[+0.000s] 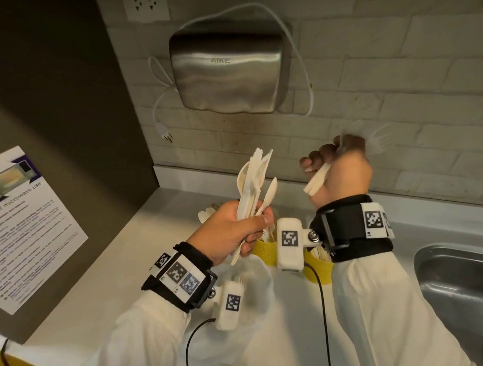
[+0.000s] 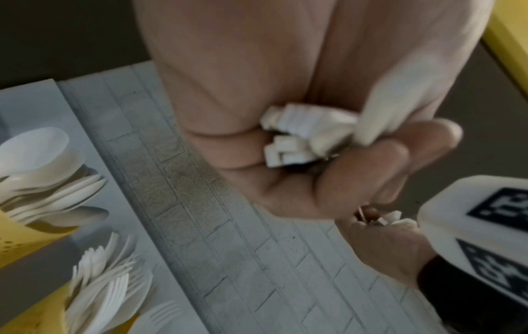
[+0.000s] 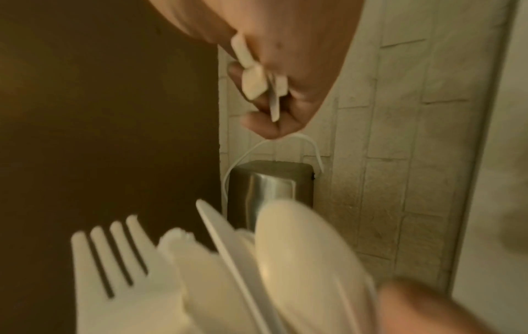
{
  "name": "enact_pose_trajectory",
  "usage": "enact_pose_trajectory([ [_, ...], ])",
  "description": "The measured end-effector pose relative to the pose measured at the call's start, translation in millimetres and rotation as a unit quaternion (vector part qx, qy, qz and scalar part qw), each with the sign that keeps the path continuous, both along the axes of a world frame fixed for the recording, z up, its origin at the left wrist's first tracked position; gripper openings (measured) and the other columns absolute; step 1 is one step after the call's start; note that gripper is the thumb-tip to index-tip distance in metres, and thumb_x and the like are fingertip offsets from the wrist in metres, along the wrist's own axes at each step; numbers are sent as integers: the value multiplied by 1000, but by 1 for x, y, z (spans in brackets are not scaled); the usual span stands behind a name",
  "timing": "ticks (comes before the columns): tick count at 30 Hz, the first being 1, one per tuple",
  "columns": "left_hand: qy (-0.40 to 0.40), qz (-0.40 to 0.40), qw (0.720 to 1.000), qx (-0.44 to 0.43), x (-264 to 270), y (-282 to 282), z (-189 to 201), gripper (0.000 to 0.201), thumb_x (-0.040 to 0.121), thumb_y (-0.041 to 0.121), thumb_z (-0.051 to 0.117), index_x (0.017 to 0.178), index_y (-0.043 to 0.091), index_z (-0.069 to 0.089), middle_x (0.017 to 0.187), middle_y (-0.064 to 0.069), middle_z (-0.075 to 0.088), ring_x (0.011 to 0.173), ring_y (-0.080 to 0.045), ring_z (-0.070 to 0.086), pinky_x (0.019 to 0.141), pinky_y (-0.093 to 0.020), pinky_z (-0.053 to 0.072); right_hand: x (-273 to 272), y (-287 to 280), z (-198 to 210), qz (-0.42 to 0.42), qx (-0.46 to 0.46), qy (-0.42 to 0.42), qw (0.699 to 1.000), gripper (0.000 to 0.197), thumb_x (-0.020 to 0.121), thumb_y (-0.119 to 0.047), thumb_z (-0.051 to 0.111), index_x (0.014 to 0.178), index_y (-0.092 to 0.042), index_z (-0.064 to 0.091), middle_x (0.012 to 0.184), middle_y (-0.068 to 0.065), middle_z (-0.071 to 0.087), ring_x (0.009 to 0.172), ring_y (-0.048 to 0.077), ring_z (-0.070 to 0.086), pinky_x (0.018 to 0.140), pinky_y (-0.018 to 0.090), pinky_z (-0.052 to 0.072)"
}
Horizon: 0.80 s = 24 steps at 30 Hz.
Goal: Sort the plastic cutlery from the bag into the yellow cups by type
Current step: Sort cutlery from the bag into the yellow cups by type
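Two hands are working above the countertop [image 1: 130,272], in front of the steel hand dryer [image 1: 230,70] on the tiled wall.

The left hand [image 1: 233,231] is gripping a mixed bundle of plastic cutlery [image 1: 253,178] below and slightly left of the dryer. The fingers are curling fully round the handles; the heads are fanning upward above the fist. Knives, spoons and at least one fork are showing, but the pieces overlap, so an exact count cannot be given. In the left wrist view the cut handle ends [image 2: 300,135] are projecting from the closed palm.

The right hand [image 1: 340,172] is raised below and right of the dryer. Its fingers are closing round the handles of forks [image 1: 379,141]; two or three handle ends [image 3: 257,81] are showing, the tines are blurred.

Two yellow cups [image 1: 263,249] are visible under the wrists, below the dryer. In the left wrist view, one cup is holding spoons [image 2: 43,158], the other forks.
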<state>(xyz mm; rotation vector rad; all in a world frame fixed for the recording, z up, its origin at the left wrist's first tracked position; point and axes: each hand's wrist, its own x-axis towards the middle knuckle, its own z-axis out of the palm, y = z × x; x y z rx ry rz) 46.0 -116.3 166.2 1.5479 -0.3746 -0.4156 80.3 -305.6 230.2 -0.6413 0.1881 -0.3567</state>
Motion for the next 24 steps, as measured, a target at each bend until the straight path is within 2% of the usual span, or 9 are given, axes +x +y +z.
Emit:
enact_pose_trajectory([
  [3, -56, 85, 994, 48, 3, -4, 1, 10, 101, 16, 62, 92, 12, 65, 58, 0, 49, 47, -16, 46, 49, -29, 44, -10, -7, 1, -4, -15, -27, 1000, 30, 103, -41, 53, 85, -19, 45, 60, -4, 19, 46, 12, 19, 41, 21, 23],
  [6, -116, 176, 971, 109, 5, -8, 0, 10, 98, 24, 64, 96, 14, 65, 59, 1, 58, 49, -17, 56, 54, -32, 51, -26, -4, -6, 17, -127, -83, 988, 34, 91, -48, 67, 84, -18, 52, 53, -6, 27, 40, 9, 23, 37, 18, 22],
  [9, -153, 218, 955, 128, 6, -14, 1, 7, 97, 25, 65, 97, 18, 63, 58, 0, 62, 48, -16, 60, 50, -28, 51, -37, 8, -18, 23, -343, -92, 934, 19, 84, -26, 81, 81, -20, 63, 54, -8, 51, 41, 9, 42, 39, 20, 36],
  [12, -149, 227, 957, 107, 5, -20, 1, 5, 98, 19, 64, 102, 21, 63, 57, 2, 62, 46, -15, 60, 47, -27, 50, -40, 19, -28, 48, -458, -123, 879, 13, 85, -7, 80, 91, -17, 73, 76, -7, 75, 67, 7, 70, 61, 20, 53],
  [13, -145, 226, 958, 98, 4, -21, 1, 6, 98, 20, 64, 104, 20, 63, 57, 3, 61, 46, -16, 60, 47, -28, 50, -39, 20, -30, 55, -472, -130, 870, 12, 86, -7, 79, 91, -17, 74, 79, -7, 76, 71, 6, 71, 64, 20, 54],
  [16, -136, 227, 961, 85, 2, -21, 2, 9, 99, 25, 64, 104, 17, 62, 58, 0, 60, 47, -17, 59, 47, -29, 51, -36, 19, -30, 62, -484, -136, 862, 11, 89, -7, 77, 88, -17, 73, 70, -12, 73, 62, 0, 66, 59, 17, 50],
  [19, -138, 235, 958, 92, 2, -18, 3, 7, 98, 22, 63, 104, 18, 63, 60, -3, 61, 47, -18, 60, 48, -31, 51, -36, 20, -27, 73, -485, -151, 858, 12, 86, -7, 79, 92, -17, 75, 82, -8, 78, 79, 7, 74, 71, 21, 57],
  [22, -142, 235, 958, 88, -1, -17, 5, 20, 98, 20, 62, 117, 23, 65, 59, -1, 61, 47, -19, 59, 48, -32, 52, -35, 26, -30, 79, -453, -128, 879, 11, 85, -6, 79, 87, -16, 75, 75, -4, 75, 65, 4, 69, 61, 18, 53],
  [24, -142, 235, 958, 80, -3, -18, 6, 25, 98, 20, 62, 122, 26, 65, 59, -1, 60, 47, -20, 59, 47, -34, 53, -33, 32, -35, 72, -411, -106, 903, 10, 85, -5, 80, 87, -14, 76, 78, 1, 76, 67, 8, 70, 64, 22, 55],
])
